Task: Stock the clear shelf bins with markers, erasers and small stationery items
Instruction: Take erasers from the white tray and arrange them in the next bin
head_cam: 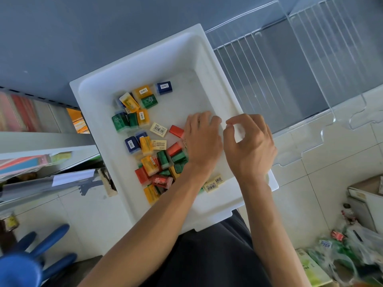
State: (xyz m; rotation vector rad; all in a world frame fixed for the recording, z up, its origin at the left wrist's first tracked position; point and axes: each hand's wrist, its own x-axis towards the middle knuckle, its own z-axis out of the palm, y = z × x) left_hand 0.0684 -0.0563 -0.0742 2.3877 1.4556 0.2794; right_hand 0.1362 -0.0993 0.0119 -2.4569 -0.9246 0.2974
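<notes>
A white plastic tray rests on my lap. It holds several small erasers in red, green, yellow and blue sleeves, plus a few cream ones. My left hand lies palm down over the erasers on the tray's right side, touching a red eraser. Its fingertips are bent under and hidden. My right hand hovers at the tray's right wall, fingers loosely curled, thumb and forefinger nearly meeting with nothing visible between them. A clear bin with thin dividers stands just right of the tray.
Grey shelves with notebooks and folders stand at the left. A blue stool is at the lower left. Bags and packets of goods and a cardboard box lie on the tiled floor at the right.
</notes>
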